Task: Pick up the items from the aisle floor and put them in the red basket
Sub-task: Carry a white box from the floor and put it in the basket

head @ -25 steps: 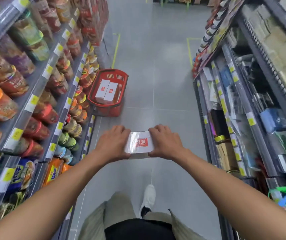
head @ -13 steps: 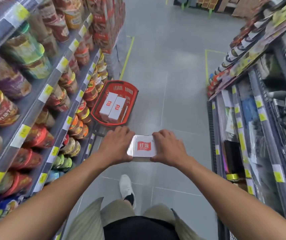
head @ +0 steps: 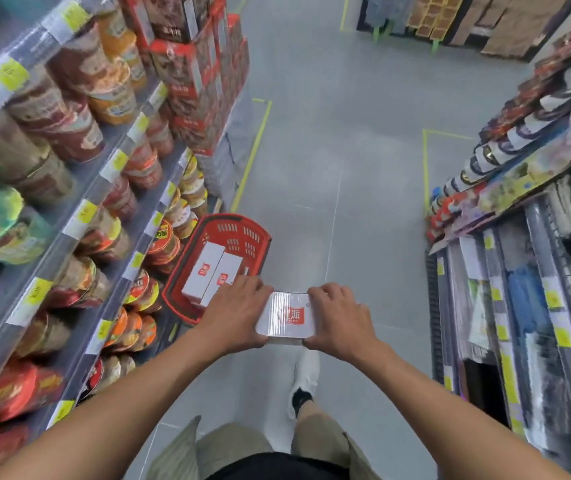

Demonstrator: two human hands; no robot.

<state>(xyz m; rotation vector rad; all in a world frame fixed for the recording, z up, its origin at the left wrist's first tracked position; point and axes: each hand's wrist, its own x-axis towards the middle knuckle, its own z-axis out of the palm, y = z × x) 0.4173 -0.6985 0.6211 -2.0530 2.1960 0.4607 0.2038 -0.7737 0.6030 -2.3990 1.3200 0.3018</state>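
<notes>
**Two hands hold a white box beside the red basket**

Closest of all, under the hands, are tan shorts (head: 232, 445). A white shoe (head: 306, 368) stands on the grey floor (head: 311, 168), just below the right thumb.

Two bare arms reach out in front. The left hand (head: 239, 313) and the right hand (head: 337, 322) hold one white box (head: 285, 317) between them. The box lies flat, up in the air above the floor. It has a shiny wrap and a red square mark on top. The left fingers (head: 252, 287) curl over the far edge at the left end of the box, and the thumb tucks in at the near edge. The right fingers (head: 322, 292) curl over the other end the same way. Both hands are wrapped round the box.

Just past the left fingers, and a bit to their left, the red basket (head: 242, 233) stands on the floor. The left hand hides its near right corner. Two white boxes (head: 207, 268) lie side by side in it, each with a red mark.

Left of the left fingers are tall shelves (head: 79, 216) full of round tubs of food, with yellow tags on the edges. The basket is right beside the bottom shelf. Right of the right fingers, well apart, are more shelves (head: 519, 306). The things on them are too blurry to tell.

Farther on past the basket is a stack of red cartons (head: 201, 81). Yellow tape lines (head: 252, 157) run along the floor. Far away at the end are brown cardboard stacks (head: 467, 19).
</notes>
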